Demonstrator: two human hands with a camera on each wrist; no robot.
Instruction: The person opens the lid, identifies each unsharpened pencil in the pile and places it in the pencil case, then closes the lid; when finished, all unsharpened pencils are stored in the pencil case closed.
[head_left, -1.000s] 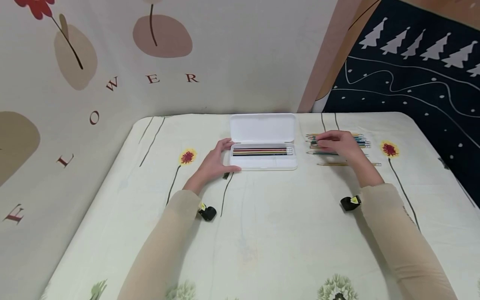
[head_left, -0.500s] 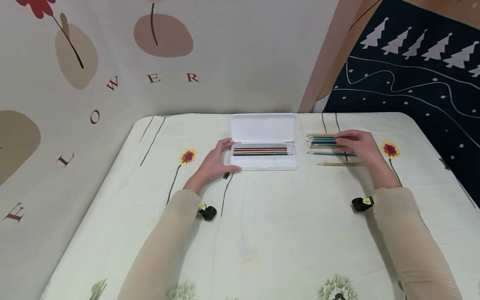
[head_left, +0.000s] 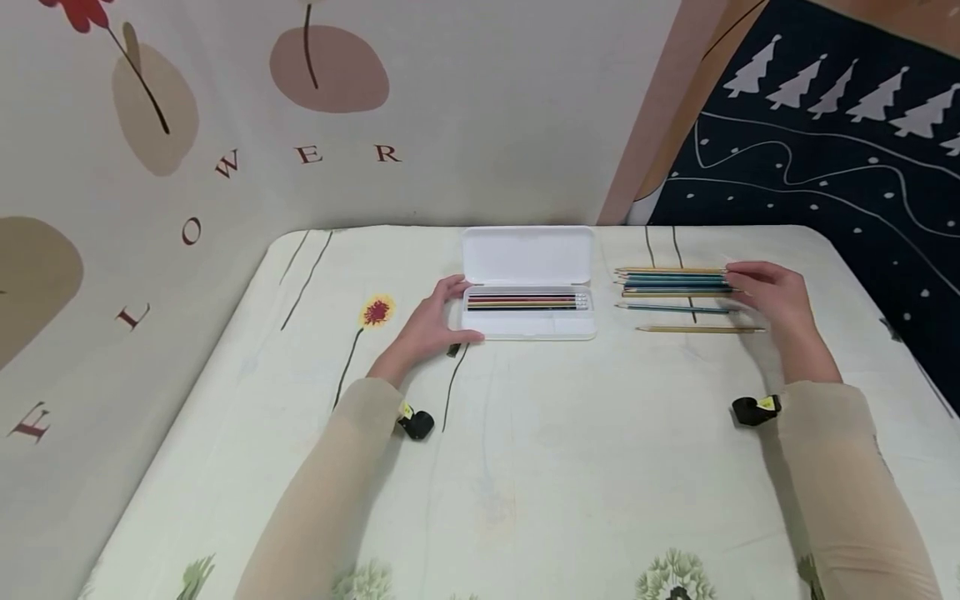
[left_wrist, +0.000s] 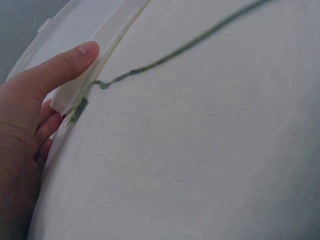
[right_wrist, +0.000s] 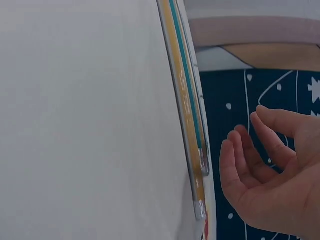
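Observation:
A white pencil case (head_left: 528,327) lies with its lid (head_left: 527,254) folded back, and several dark, red and yellow pencils (head_left: 525,302) rest along the tray's far side. My left hand (head_left: 429,323) grips the case's left end; the left wrist view has the thumb on the front rim and fingers curled behind the corner. To the right lies a row of teal and yellow pencils (head_left: 667,282), tips pointing left. My right hand (head_left: 776,296) hovers at their right ends, partly covering them. Its fingers (right_wrist: 227,165) are loosely bent in the right wrist view, with nothing seen between them.
A teal pencil (head_left: 671,308) and a yellow pencil (head_left: 701,329) lie apart, nearer the front. The flower-printed cloth (head_left: 525,467) covers the table. A pale printed wall (head_left: 465,100) rises behind, with a dark tree-patterned cloth (head_left: 825,158) at the right.
My right hand has slid right, from over the middle of the pencil row to its right ends, uncovering the pencils. The left hand and the case have stayed in place.

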